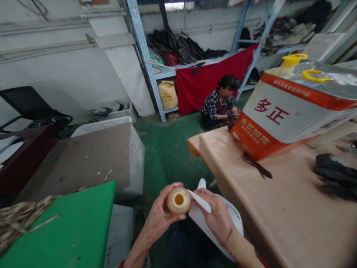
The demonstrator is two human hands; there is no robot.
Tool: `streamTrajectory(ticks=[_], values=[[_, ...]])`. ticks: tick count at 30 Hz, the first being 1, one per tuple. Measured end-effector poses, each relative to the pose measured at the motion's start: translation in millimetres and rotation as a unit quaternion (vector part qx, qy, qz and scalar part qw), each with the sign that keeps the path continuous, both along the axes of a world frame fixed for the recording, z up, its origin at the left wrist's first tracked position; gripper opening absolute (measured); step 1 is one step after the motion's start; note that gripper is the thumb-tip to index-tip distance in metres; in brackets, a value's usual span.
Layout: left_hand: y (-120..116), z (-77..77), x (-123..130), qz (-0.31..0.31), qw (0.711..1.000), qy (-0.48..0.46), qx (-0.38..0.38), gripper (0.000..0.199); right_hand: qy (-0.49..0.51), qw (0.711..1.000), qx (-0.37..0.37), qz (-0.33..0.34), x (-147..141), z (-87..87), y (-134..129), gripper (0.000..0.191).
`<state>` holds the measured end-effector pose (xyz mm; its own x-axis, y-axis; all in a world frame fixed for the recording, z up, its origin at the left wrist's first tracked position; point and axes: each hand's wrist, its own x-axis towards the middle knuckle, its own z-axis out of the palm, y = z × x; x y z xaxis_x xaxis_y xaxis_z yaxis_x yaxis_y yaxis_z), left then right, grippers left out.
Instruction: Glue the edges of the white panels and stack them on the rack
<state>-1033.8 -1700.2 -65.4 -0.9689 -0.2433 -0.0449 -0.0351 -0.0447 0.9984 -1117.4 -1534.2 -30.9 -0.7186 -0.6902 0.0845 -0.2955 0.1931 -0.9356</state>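
Note:
In my left hand (160, 216) is a small translucent bottle (179, 201), its uncapped round mouth facing up at me and amber inside. The fingers and thumb wrap around its sides. My right hand (219, 216) is closed on a white, flat sheet-like piece (203, 203), whose narrow edge points toward the bottle, touching or very near it. Under that hand and wrist spreads a larger white surface with a rounded edge and dark writing (234, 214). I cannot tell whether it is one with the piece I grip.
On the right, a tan-covered table (292, 201) bears a large orange-and-white tin (275, 115) and black cloth (336, 176). A green board (72, 223) and a board-topped white bin (136, 163) stand left. A person (219, 102) crouches ahead by the blue shelf rack (152, 70).

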Motion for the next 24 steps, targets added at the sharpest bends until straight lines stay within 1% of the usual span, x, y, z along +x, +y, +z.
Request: streamTrajectory(ticks=[5, 9, 13, 16, 18, 20, 22, 24], values=[[-1, -11.7, 3, 0.008, 1.0, 0.0, -0.024, 0.072, -0.012, 1.0, -0.013, -0.001, 0, 2.8, 0, 0.024], [-4, -21.4, 7, 0.019, 0.999, 0.001, -0.038, 0.072, -0.03, 0.999, -0.025, 0.009, 0, 2.6, -1, 0.022], [-7, -25.3, 11, 0.029, 0.999, -0.005, -0.04, 0.071, -0.042, 0.998, -0.035, 0.013, 1, 2.5, -3, 0.023], [-8, -28.6, 10, 0.044, 0.998, -0.013, -0.036, 0.07, -0.088, 0.994, -0.055, 0.032, 4, 1.0, -6, 0.024], [-8, -32.5, 10, 0.055, 0.998, -0.017, -0.025, 0.07, -0.164, 0.983, -0.076, 0.04, 6, -0.8, -7, 0.022], [-9, -36.9, 9, 0.07, 0.997, -0.02, -0.008, 0.072, -0.269, 0.959, -0.092, 0.024, 6, -2.6, -6, 0.022], [-12, -40.8, 10, 0.097, 0.995, -0.024, 0.022, 0.076, -0.362, 0.927, -0.09, -0.02, 1, -4.7, -2, 0.027], [-16, -44.4, 12, 0.136, 0.989, -0.024, 0.06, 0.077, -0.407, 0.907, -0.067, -0.083, -9, -8.9, 6, 0.036]])
